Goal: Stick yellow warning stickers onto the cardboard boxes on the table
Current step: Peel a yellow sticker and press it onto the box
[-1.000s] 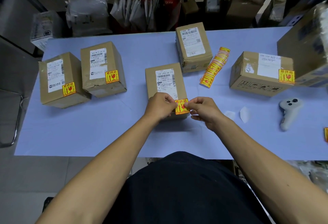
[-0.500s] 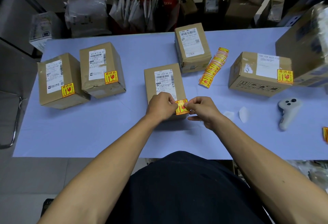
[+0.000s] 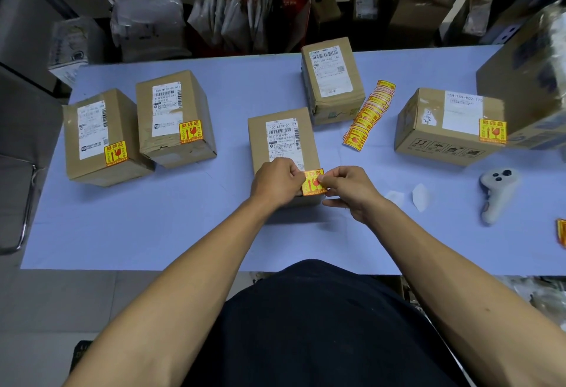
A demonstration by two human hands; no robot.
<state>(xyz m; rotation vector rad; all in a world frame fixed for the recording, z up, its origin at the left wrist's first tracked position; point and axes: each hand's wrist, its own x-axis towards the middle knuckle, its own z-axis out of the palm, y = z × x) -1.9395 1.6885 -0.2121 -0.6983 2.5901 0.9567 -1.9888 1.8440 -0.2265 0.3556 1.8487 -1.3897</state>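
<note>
On a pale blue worktop [image 3: 153,233], a brown cardboard box [image 3: 280,141] sits near the front edge. My left hand [image 3: 275,184] and right hand [image 3: 352,190] pinch a yellow warning sticker [image 3: 311,186] against its near-right corner, fingers curled.

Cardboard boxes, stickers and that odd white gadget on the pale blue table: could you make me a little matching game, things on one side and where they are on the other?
Things:
1. Loose strip of yellow warning stickers
2. White handheld controller
3. Brown cardboard box with no yellow sticker
4. Yellow warning sticker being applied

Places:
A. Near corner of the centre cardboard box, between the left hand and right hand
B. Far middle of the table
C. Right side, near edge
D. Flat on the table, right of the unstickered box

Pairs: 1-D, 2-C, 3-B, 4-A
</note>
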